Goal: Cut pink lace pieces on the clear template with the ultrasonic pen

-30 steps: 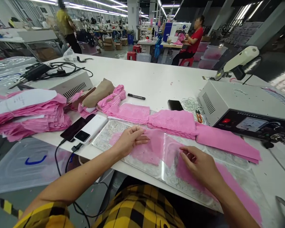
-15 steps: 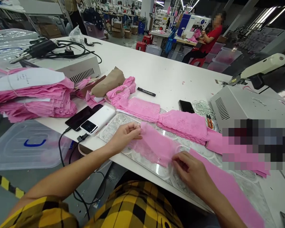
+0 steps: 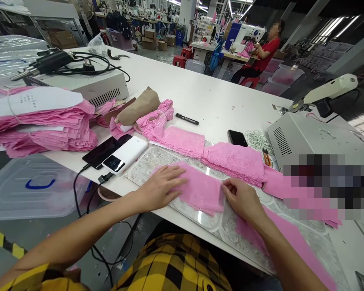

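Note:
A pink fabric piece (image 3: 202,188) lies on the clear plastic-covered board (image 3: 145,161) in front of me. My left hand (image 3: 164,188) rests flat on its left end, fingers spread. At the upper right corner, my right hand (image 3: 241,196) pinches the fabric edge between thumb and fingers. Partly under my right forearm lies a longer pink fabric panel (image 3: 294,242). Just beyond my hands are two stacks of pink lace pieces, the left stack (image 3: 182,139) and the right stack (image 3: 233,159).
Left are bundled pink pieces (image 3: 48,125), a phone (image 3: 106,151) and a white power bank (image 3: 130,151) with cables. A black marker (image 3: 187,118), another phone (image 3: 237,138) and a grey box (image 3: 309,137) stand beyond the stacks. A person in red (image 3: 265,52) sits at a sewing machine.
My left hand has gone from pinching the fabric's far left corner to lying flat on it. The fabric now lies flatter. My right hand has moved slightly up to its upper right corner.

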The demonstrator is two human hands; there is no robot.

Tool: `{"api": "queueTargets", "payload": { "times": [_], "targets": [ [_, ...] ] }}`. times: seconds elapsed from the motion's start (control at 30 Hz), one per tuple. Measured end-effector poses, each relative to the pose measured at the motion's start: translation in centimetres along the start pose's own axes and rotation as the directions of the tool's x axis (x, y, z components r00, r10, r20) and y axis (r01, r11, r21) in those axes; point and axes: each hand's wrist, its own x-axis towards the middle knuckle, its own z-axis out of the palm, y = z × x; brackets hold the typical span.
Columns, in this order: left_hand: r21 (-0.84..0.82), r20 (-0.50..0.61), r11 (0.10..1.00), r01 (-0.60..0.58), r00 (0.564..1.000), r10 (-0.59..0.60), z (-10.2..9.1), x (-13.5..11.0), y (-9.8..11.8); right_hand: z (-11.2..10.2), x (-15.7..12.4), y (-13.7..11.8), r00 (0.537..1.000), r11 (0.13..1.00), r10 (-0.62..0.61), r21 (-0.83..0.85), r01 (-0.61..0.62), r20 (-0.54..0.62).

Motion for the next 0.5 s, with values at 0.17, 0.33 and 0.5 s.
{"api": "queueTargets", "payload": {
  "times": [0.17, 0.33, 0.5],
  "targets": [
    [0.056, 0.154, 0.998, -0.010, 0.988, 0.001, 0.3, 0.3, -1.2, -0.7, 0.2, -0.4, 0.996, 0.983, 0.064, 0.167, -0.075, 0.069],
    [0.091, 0.100, 0.996, 0.023, 0.994, -0.032, -0.8, -0.2, -2.1, -1.3, -0.9, -0.9, 0.976, 0.904, 0.121, 0.387, -0.184, 0.181],
    [0.116, 0.051, 0.993, 0.012, 0.999, -0.018, -0.8, -0.5, -2.6, -1.1, -4.4, -0.6, 0.992, 0.960, 0.008, 0.276, -0.043, 0.126]
  ]
}}
